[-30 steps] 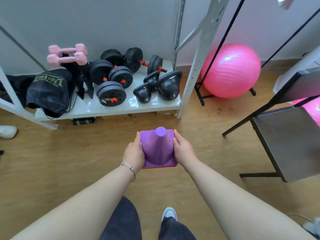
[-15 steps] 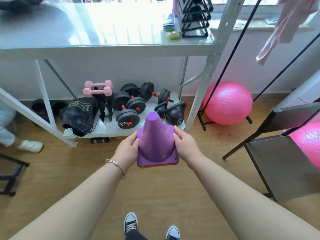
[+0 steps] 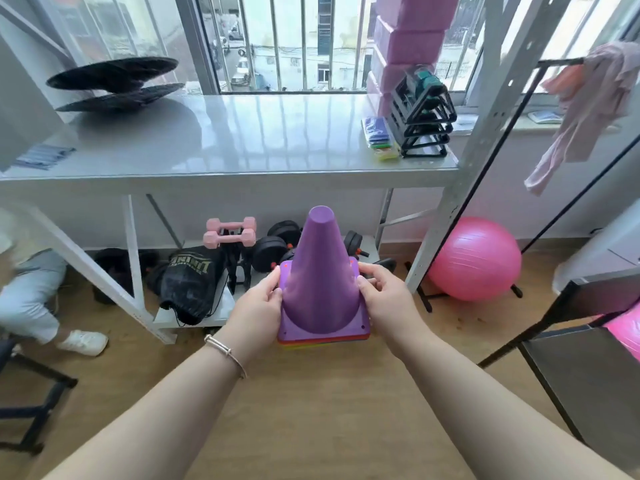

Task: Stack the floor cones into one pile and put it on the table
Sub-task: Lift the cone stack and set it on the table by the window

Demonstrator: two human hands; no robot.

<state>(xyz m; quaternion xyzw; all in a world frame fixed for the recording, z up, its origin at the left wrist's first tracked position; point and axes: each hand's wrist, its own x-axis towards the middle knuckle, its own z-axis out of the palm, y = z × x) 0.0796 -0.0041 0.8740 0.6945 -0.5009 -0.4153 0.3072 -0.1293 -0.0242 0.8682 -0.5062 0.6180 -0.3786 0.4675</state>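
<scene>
At centre frame, above the wood floor [image 3: 311, 403], cone stack [image 3: 322, 278] held upright, purple cone on top, red, orange and green base edges showing beneath. Left hand [image 3: 256, 306] clamps the base from 9 o'clock, right hand [image 3: 388, 299] from 3 o'clock, thumbs lying on the upper face. Tabletop [image 3: 242, 140] at 12 o'clock, well apart from the stack; black discs [image 3: 114, 83] at its 10 o'clock corner, black triangular racks [image 3: 424, 123] at 2 o'clock. Pink ball [image 3: 476, 259] on floor at 3 o'clock

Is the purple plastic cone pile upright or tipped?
Upright: the purple plastic cone pile points up, left hand and right hand gripping its base.
</scene>
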